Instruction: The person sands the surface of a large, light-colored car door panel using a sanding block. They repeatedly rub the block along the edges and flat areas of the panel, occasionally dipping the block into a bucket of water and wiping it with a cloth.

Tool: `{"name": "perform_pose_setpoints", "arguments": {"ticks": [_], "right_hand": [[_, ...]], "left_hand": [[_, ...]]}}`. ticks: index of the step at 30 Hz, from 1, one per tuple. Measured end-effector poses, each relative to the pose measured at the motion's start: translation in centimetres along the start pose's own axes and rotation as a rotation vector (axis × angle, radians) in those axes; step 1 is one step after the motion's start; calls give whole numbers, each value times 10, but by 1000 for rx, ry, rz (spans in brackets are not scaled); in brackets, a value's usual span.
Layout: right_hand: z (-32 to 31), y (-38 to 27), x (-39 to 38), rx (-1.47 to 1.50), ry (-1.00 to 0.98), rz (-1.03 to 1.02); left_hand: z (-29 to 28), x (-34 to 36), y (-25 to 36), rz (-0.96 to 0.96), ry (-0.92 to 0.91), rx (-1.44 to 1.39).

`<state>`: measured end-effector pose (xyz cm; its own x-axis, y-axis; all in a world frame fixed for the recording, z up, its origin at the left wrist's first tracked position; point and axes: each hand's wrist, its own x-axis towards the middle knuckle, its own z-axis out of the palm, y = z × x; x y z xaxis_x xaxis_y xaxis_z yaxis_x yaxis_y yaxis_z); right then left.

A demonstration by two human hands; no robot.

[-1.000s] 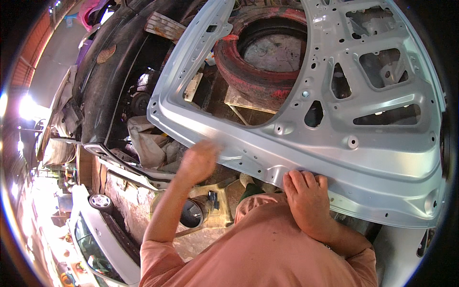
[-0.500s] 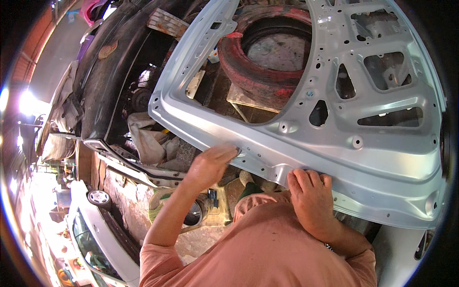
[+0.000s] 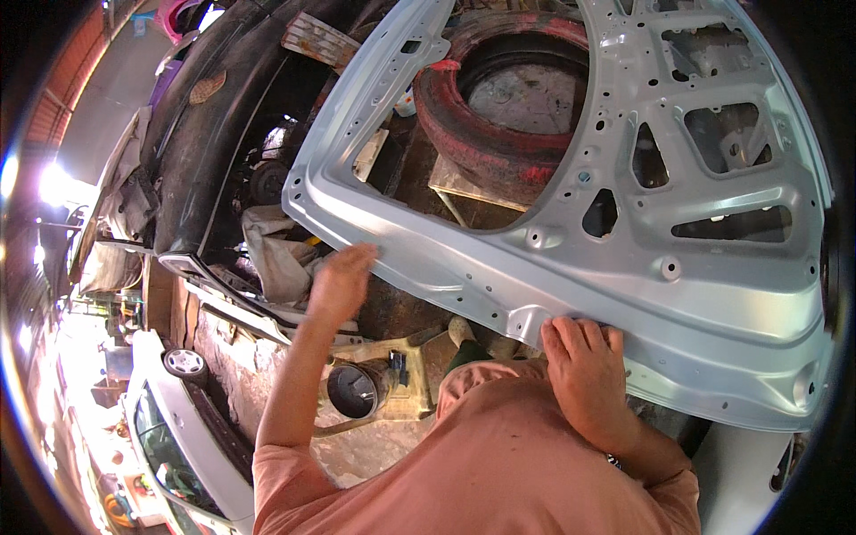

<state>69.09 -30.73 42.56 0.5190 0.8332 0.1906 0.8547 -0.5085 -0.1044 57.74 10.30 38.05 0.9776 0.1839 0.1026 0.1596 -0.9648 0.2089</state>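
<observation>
A large silver car door (image 3: 428,236), bare metal with many cut-outs, lies tilted in front of me. My left hand (image 3: 341,278) is at its near edge, toward the left corner. The fingers there are pressed together and slightly blurred; whether something thin lies under them I cannot make out. Further right, my right hand (image 3: 584,374) grips the same near edge, its fingers curled over the metal. The right thumb is hidden below the edge.
Through the door's big opening a worn tyre with red marks (image 3: 499,160) shows. A dark car body part (image 3: 192,134) stands at the left. Below it are a can (image 3: 354,392) on a yellowish board (image 3: 415,401) and a white car (image 3: 192,428) on the lower left.
My left hand has slid left along the door's near edge, toward its corner. My right hand keeps its grip. The view has shifted slightly.
</observation>
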Motion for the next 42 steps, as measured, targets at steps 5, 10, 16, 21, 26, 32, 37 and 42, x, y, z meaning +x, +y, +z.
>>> {"name": "perform_pose_setpoints", "arguments": {"ticks": [5, 10, 16, 21, 26, 32, 37, 42], "right_hand": [[3, 1, 1, 12, -1, 8], [3, -1, 0, 22, 7, 9], [3, -1, 4, 12, 20, 23], [2, -2, 4, 21, 31, 28], [3, -2, 4, 37, -16, 46], [1, -4, 4, 57, -11, 50], [5, -3, 8, 46, -11, 45], [7, -7, 7, 28, 0, 56]], "left_hand": [[26, -13, 54, 193, 36, -40], [13, -13, -6, 50, 86, 46], [22, -17, 44, 164, 24, -35], [7, -7, -26, 33, -8, 34], [25, -12, 28, 164, 18, -31], [2, 5, -58, -141, 65, -143], [33, -10, 3, 175, 3, 3], [20, -3, -42, 193, -134, 274]]}}
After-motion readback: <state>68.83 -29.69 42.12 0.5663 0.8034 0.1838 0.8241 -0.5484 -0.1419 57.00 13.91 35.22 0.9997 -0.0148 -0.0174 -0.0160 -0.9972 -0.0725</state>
